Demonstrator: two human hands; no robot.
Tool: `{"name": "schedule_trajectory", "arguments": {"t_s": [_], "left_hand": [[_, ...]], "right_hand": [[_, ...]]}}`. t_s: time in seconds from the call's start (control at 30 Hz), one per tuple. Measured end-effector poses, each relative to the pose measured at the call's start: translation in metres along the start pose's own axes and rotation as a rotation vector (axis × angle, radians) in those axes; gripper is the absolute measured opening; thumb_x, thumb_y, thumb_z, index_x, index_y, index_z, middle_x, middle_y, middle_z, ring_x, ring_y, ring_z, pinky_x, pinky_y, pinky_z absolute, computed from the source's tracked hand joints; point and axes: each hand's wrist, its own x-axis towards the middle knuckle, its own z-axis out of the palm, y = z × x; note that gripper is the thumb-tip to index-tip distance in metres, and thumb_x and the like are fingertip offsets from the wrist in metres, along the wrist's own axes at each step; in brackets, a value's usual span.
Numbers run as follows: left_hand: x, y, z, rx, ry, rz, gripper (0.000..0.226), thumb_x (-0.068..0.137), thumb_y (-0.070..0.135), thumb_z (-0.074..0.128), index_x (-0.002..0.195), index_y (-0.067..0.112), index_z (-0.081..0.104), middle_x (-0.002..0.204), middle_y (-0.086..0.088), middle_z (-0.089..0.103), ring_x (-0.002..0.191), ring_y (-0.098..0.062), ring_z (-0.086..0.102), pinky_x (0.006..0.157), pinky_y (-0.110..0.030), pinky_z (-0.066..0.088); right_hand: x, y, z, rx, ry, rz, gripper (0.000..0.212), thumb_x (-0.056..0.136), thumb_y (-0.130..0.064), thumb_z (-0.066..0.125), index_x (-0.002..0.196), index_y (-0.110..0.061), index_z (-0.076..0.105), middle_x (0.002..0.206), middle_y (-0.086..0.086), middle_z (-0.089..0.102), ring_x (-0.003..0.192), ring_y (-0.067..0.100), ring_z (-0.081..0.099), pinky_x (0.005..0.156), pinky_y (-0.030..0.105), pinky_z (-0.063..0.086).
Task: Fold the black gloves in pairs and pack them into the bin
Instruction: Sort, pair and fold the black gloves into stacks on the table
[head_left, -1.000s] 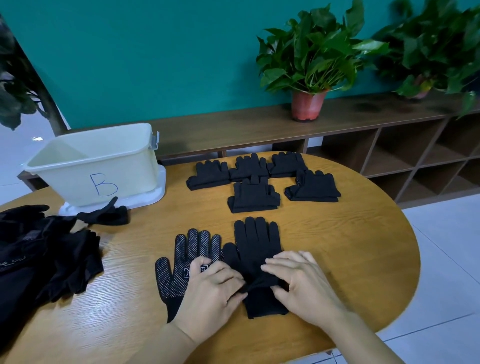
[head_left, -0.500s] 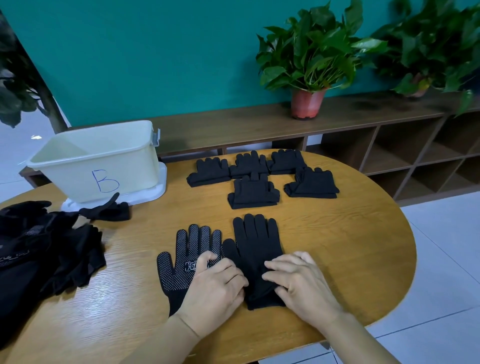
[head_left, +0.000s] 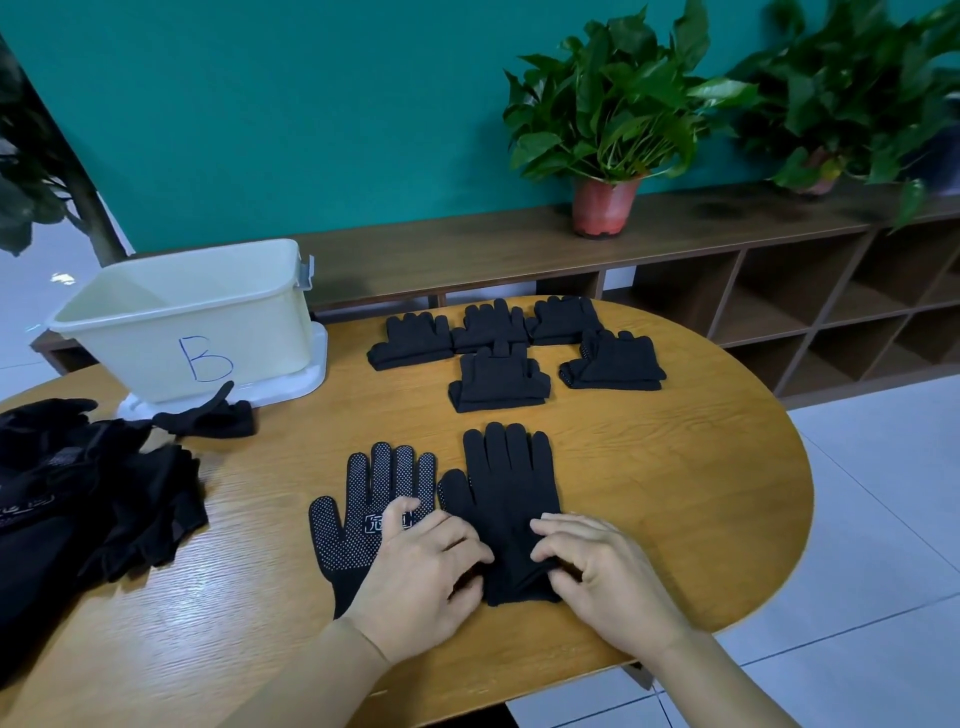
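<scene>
On the round wooden table (head_left: 649, 483), both hands pinch the cuff of a plain black glove (head_left: 506, 499): left hand (head_left: 421, 571), right hand (head_left: 602, 566). A dotted glove (head_left: 363, 514) lies just beside it; the cream bin (head_left: 187, 322) stands well apart at the table's far left.

The left hand (head_left: 421, 566) covers the cuff and lower palm of the dotted glove (head_left: 371, 514), and its printed label is partly hidden and unreadable. The right hand (head_left: 602, 577) conceals the plain glove's (head_left: 506, 499) cuff corner, so the grip there cannot be judged. The loose glove pile (head_left: 78, 499) is cut off by the left edge; its count is indeterminable.
</scene>
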Motion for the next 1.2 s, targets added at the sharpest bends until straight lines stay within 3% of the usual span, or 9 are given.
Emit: {"name": "schedule_trajectory", "arguments": {"t_s": [0.23, 0.4, 0.57, 0.7, 0.8, 0.87, 0.93, 1.03, 1.2], "left_hand": [[-0.003, 0.005, -0.002, -0.005, -0.034, -0.056, 0.02, 0.079, 0.047, 0.06, 0.096, 0.041, 0.069, 0.096, 0.023, 0.059, 0.092, 0.003, 0.056, 0.104, -0.045, 0.022], [-0.002, 0.006, -0.005, -0.009, -0.072, -0.053, 0.022, 0.078, 0.047, 0.059, 0.097, 0.041, 0.069, 0.097, 0.023, 0.059, 0.092, 0.002, 0.057, 0.105, -0.043, 0.021], [0.006, -0.003, -0.016, -0.123, -0.058, -0.037, 0.03, 0.082, 0.032, 0.052, 0.105, 0.037, 0.069, 0.103, 0.023, 0.064, 0.096, 0.005, 0.056, 0.108, -0.036, 0.016], [0.04, -0.009, -0.017, -0.101, 0.014, -0.13, 0.045, 0.093, 0.023, 0.034, 0.125, 0.025, 0.067, 0.127, 0.012, 0.065, 0.12, -0.007, 0.055, 0.107, -0.032, 0.021], [0.069, 0.003, -0.002, 0.006, -0.132, -0.224, 0.054, 0.103, 0.025, 0.021, 0.155, 0.013, 0.032, 0.162, -0.001, 0.026, 0.151, -0.014, 0.017, 0.121, -0.028, 0.003], [0.076, 0.01, 0.013, 0.042, -0.277, -0.287, 0.063, 0.1, 0.033, 0.002, 0.159, 0.012, 0.002, 0.166, -0.002, -0.005, 0.151, -0.012, -0.012, 0.122, -0.029, -0.011], [0.073, 0.011, 0.022, 0.085, -0.369, -0.302, 0.082, 0.08, 0.041, -0.02, 0.156, 0.012, -0.012, 0.164, -0.005, -0.017, 0.148, -0.015, -0.023, 0.122, -0.032, -0.013], [0.066, 0.007, 0.03, 0.162, -0.426, -0.305, 0.089, 0.072, 0.043, -0.028, 0.154, 0.01, -0.018, 0.162, -0.008, -0.023, 0.148, -0.02, -0.026, 0.123, -0.036, -0.013], [0.065, 0.007, 0.033, 0.199, -0.44, -0.367, 0.09, 0.072, 0.047, -0.03, 0.152, 0.007, -0.021, 0.16, -0.011, -0.026, 0.147, -0.024, -0.028, 0.122, -0.038, -0.016]], "right_hand": [[-0.004, -0.001, 0.006, -0.1, 0.111, -0.138, 0.039, 0.062, 0.0, 0.08, 0.087, -0.026, 0.064, 0.119, -0.004, 0.071, 0.119, 0.012, 0.061, 0.096, 0.028, 0.051], [-0.005, -0.008, 0.001, -0.1, 0.105, -0.147, 0.02, 0.069, -0.01, 0.065, 0.08, -0.025, 0.069, 0.119, -0.002, 0.071, 0.118, 0.012, 0.062, 0.094, 0.027, 0.053], [-0.005, -0.008, -0.013, -0.078, 0.197, -0.068, 0.032, 0.074, -0.017, 0.044, 0.078, -0.025, 0.075, 0.116, -0.004, 0.072, 0.115, 0.011, 0.063, 0.097, 0.035, 0.051], [0.026, -0.012, -0.019, -0.164, 0.309, 0.058, 0.035, 0.085, -0.016, 0.046, 0.099, -0.02, 0.077, 0.117, -0.001, 0.072, 0.116, 0.014, 0.063, 0.105, 0.034, 0.038], [0.061, -0.027, -0.011, -0.248, 0.126, 0.219, 0.046, 0.104, -0.024, 0.031, 0.148, -0.012, 0.043, 0.154, 0.004, 0.04, 0.147, 0.015, 0.029, 0.12, 0.028, 0.01], [0.075, -0.029, 0.001, -0.261, -0.03, 0.309, 0.056, 0.107, -0.037, 0.011, 0.157, -0.013, 0.009, 0.165, 0.003, 0.007, 0.152, 0.012, -0.001, 0.122, 0.027, -0.006], [0.078, -0.028, 0.013, -0.266, -0.112, 0.321, 0.08, 0.089, -0.058, -0.021, 0.155, -0.015, -0.008, 0.165, 0.002, -0.011, 0.149, 0.011, -0.017, 0.12, 0.028, -0.013], [0.074, -0.019, 0.024, -0.31, -0.197, 0.333, 0.107, 0.061, -0.066, -0.046, 0.151, -0.018, -0.017, 0.161, 0.0, -0.022, 0.146, 0.011, -0.026, 0.121, 0.033, -0.015], [0.073, -0.015, 0.023, -0.332, -0.225, 0.343, 0.102, 0.065, -0.07, -0.04, 0.151, -0.018, -0.018, 0.161, 0.001, -0.025, 0.145, 0.012, -0.03, 0.122, 0.036, -0.014]]}}
